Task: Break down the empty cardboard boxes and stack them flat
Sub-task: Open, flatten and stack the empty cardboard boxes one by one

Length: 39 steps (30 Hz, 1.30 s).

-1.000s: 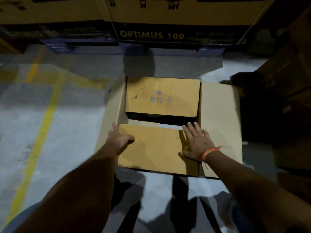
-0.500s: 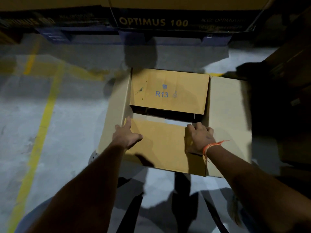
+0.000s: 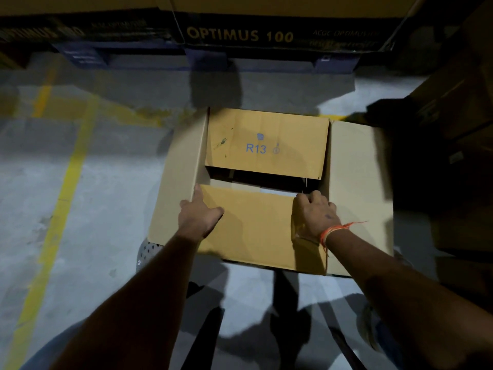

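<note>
A cardboard box (image 3: 269, 188) sits at the centre of the frame on a grey concrete floor (image 3: 88, 209). Its top is partly closed. The far flap (image 3: 266, 144), printed "R13" in blue, lies folded inward above a dark gap. The near flap (image 3: 256, 225) lies folded inward below that gap. The left side flap (image 3: 178, 182) and the right side flap (image 3: 360, 188) both stand spread outward, paler than the inner flaps.

The left hand (image 3: 198, 216) rests at the left far corner of the near flap, fingers extended along the fold where that flap meets the left side flap, thumb spread out over the flap's top surface. The hand is spread flat against the cardboard; no closed grasp is visible.

The right hand (image 3: 314, 213) is at the right far corner of the near flap. Its fingers are curled over the flap's far edge, gripping that edge at the gap. An orange thread band (image 3: 333, 232) circles the right wrist.

A yellow painted line (image 3: 64, 198) runs down the floor on the left of the frame. Across the top of the frame stand large cartons (image 3: 266, 22) marked "OPTIMUS 100", resting on blue pallets (image 3: 208, 57). Dark stacked cartons (image 3: 458, 108) occupy the right edge; detail there is too dim to report. Shadows of the person fall across the floor in the lower centre.
</note>
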### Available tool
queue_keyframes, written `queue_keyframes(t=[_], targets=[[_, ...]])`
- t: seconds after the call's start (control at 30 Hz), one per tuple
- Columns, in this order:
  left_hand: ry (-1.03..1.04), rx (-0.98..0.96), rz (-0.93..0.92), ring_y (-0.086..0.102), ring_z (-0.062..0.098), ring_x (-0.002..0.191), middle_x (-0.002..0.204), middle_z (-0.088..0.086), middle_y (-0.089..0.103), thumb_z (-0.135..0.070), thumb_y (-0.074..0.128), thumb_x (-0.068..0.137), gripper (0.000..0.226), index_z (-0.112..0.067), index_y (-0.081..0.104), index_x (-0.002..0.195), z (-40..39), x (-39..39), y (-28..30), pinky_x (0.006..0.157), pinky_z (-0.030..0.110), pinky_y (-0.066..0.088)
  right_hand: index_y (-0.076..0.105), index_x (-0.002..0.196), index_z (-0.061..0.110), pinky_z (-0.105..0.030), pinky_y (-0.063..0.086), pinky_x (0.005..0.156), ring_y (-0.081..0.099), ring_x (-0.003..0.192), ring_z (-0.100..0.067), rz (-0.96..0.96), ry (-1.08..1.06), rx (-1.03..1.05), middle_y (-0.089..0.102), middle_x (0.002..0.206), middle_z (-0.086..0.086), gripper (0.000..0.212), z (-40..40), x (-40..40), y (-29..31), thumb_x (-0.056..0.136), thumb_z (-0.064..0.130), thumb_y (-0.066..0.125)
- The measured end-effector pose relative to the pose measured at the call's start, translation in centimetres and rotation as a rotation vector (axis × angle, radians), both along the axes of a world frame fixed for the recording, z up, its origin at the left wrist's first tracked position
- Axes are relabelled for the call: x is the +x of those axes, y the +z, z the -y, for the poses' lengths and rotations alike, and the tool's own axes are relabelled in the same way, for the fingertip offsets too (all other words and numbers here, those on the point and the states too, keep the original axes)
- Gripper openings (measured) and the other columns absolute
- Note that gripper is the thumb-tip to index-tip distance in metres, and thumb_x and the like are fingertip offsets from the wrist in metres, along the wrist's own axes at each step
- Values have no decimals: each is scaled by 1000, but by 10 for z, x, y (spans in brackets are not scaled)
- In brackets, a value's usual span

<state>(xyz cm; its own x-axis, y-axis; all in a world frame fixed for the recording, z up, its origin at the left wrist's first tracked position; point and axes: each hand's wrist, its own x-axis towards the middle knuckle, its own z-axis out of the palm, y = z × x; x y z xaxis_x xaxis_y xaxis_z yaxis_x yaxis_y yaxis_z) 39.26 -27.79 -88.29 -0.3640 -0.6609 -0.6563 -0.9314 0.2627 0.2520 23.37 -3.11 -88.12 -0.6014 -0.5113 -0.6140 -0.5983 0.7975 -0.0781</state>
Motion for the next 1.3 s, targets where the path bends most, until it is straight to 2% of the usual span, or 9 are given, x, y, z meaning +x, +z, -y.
queue_keyframes(t=[0.13,0.2,0.3,0.37,0.47,0.6,0.8,0.9,1.3], targets=[[-77,-90,55,16,45,149,165,19,7,-53,71,81,103,-37,6,160,-13,-10,-1,115,59,32,30,147,21,-46,39,103,43,121,-32,-46,-6,-6,38,130,-13,95,-1,1,5,70,37,84],[-260,-235,-27,3,41,154,169,13,2,-53,66,85,87,-36,22,158,-21,-19,6,117,61,21,33,141,23,-46,37,101,42,119,-32,-91,17,-31,39,126,-12,95,-3,-1,13,65,40,86],[-459,-307,-180,33,27,144,145,1,53,-57,56,89,49,-34,61,131,-28,-33,26,113,67,21,40,131,25,-45,37,95,45,115,-30,-138,58,-61,45,122,-8,89,-4,-4,31,61,51,88],[-547,-272,-106,53,20,124,120,-9,68,-65,56,85,47,-36,65,121,-32,-39,46,109,66,24,47,127,24,-45,41,93,51,112,-27,-109,89,-43,52,119,-5,81,-3,-4,47,64,55,87],[-764,-254,11,62,19,108,103,-12,69,-65,67,81,40,-40,64,112,-38,-37,76,110,65,24,56,128,20,-43,53,91,58,112,-29,-1,127,-10,58,121,-7,72,-5,4,74,70,50,87],[-928,-201,-50,67,18,97,94,-10,72,-51,73,84,24,-33,72,99,-47,-29,98,85,36,52,64,121,20,-38,56,90,63,109,-29,32,146,-35,66,119,-7,51,-11,19,98,77,39,82],[-903,-148,-60,66,15,87,84,-12,71,-37,79,82,9,-35,73,88,-51,-31,96,78,31,54,66,103,25,-36,55,79,66,97,-27,46,78,-127,68,102,-2,27,-22,26,93,80,28,77],[-900,-164,-59,63,15,84,78,-13,67,-37,80,82,14,-31,68,79,-49,-37,86,73,29,49,67,107,26,-36,56,82,66,97,-27,80,32,-119,69,105,-2,30,-15,19,86,79,25,78],[-858,-229,-69,66,23,97,92,-4,73,-41,81,80,18,-30,69,87,-50,-41,80,80,32,48,69,106,19,-38,58,79,68,94,-35,50,-22,-51,71,103,-12,21,0,18,95,85,17,66]])
